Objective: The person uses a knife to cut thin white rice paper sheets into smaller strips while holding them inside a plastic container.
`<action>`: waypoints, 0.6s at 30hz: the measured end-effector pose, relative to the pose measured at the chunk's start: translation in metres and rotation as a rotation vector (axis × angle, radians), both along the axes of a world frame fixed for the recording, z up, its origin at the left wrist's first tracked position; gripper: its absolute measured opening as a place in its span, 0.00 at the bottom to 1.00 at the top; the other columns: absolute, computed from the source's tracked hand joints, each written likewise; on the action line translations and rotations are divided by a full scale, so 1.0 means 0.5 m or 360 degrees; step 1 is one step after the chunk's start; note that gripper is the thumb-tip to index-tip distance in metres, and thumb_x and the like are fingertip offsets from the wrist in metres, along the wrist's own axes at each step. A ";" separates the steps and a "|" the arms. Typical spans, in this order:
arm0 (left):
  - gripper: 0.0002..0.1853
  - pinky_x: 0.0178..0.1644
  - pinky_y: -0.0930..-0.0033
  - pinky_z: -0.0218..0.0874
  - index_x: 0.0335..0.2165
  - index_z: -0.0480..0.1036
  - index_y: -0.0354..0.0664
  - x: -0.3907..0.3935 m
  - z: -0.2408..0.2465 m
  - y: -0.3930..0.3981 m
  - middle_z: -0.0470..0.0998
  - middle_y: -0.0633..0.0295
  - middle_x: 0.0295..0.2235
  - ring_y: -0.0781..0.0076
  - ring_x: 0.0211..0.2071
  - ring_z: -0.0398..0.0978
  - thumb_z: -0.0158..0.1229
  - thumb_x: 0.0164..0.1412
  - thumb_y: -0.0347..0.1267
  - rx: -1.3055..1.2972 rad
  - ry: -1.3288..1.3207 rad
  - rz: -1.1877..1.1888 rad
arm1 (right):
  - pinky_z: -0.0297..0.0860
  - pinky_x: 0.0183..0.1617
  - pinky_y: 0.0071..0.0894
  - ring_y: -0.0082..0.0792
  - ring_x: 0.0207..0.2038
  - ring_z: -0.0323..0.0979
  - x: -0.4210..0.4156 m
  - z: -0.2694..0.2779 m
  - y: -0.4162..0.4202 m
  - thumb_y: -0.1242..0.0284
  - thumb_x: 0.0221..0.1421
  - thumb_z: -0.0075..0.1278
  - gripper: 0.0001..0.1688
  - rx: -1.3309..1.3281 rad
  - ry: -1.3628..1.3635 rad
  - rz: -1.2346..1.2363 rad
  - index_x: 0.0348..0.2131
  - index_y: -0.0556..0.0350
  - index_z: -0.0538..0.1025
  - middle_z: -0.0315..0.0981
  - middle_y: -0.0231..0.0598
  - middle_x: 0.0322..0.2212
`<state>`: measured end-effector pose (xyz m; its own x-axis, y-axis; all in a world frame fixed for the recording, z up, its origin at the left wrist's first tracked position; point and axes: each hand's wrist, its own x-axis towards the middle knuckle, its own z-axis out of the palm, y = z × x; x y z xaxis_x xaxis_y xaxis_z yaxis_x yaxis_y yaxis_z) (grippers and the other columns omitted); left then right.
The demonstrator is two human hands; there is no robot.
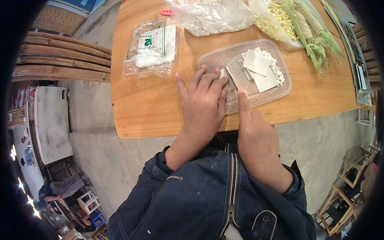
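A shallow clear plastic tray or lid (244,105), its surface scratched, lies near the table's front edge. My left hand (204,93) presses its fingertips onto a small stack of pale dough sheets (223,73) at the tray's left side. Beside those fingertips shows a thin grey blade (231,84), apparently a knife's. My right hand (258,141) is curled, its index finger stretched forward along the blade; the handle is hidden in the palm. More square dough sheets (256,62) overlap at the tray's right, next to small cut dough pieces (276,70).
Across the wooden table (150,105) lie a printed plastic packet of wrappers (154,48), a bag of pale cut pieces (216,18), a pink handle (166,12), a bag of corn kernels (277,22) and stripped cobs with husks (312,27). A person (60,189) is far left; wooden stools (336,210) stand right.
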<state>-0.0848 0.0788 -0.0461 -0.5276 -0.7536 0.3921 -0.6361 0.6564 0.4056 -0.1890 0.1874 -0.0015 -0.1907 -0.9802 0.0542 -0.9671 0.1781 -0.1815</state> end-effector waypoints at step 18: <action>0.13 0.67 0.29 0.37 0.43 0.79 0.45 0.004 -0.013 -0.002 0.77 0.63 0.44 0.55 0.58 0.66 0.61 0.57 0.31 0.0063 0.0076 -0.0027 | 0.72 0.32 0.40 0.45 0.24 0.73 -0.024 0.020 0.063 0.81 0.52 0.49 0.40 -0.0018 -0.0325 -0.0115 0.65 0.58 0.63 0.68 0.44 0.23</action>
